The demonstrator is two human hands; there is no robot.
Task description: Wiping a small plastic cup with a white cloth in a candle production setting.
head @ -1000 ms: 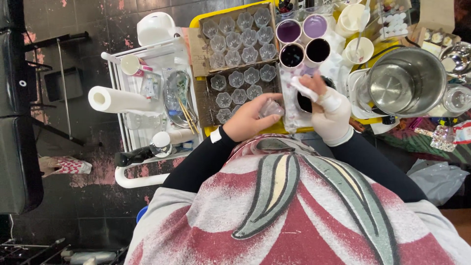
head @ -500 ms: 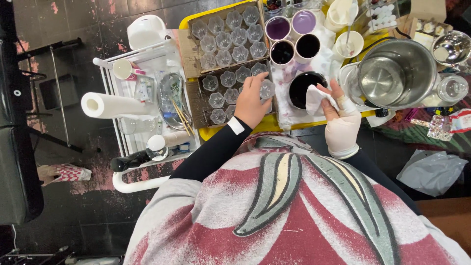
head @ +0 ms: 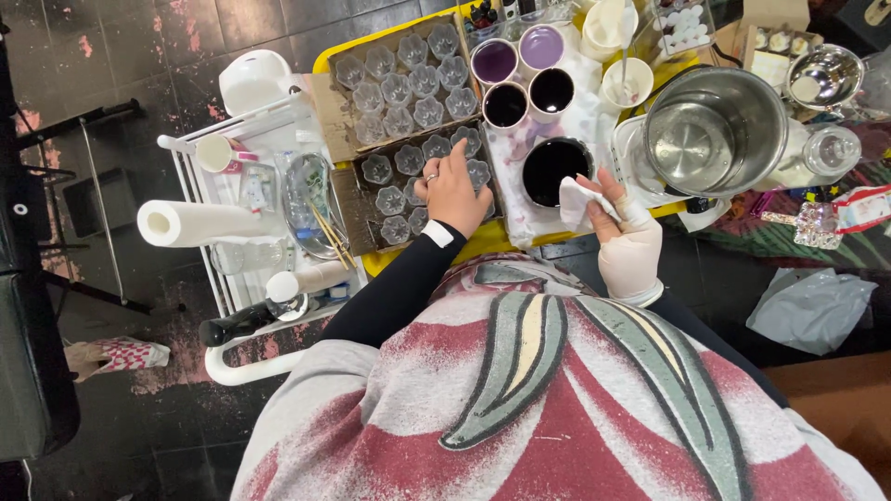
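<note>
A yellow desk [head: 419,263] carries the work, and a white wire cart [head: 243,306] stands against its left side with a paper towel roll [head: 200,223] lying across it. On the desk's right part sits a large steel pot [head: 713,130], with a small steel bowl [head: 824,76] beyond it. Two shallow cardboard trays [head: 345,139] lie side by side at the left of the desk, each filled with small clear glass cups [head: 408,160] set in rows. Between trays and pot stand a round black bowl [head: 553,167] of dark liquid and, past it, four paper cups [head: 506,104] of purple and dark paint.

The left hand [head: 455,192], bare with a ring on one finger and a black sleeve at the wrist, reaches into the nearer tray; its grip is bent down over one glass cup, though whether the fingers close on it cannot be told. The right hand [head: 627,239] wears a pale glove, and its grip pinches a folded white wipe [head: 577,202] just beside the black bowl's rim.
</note>
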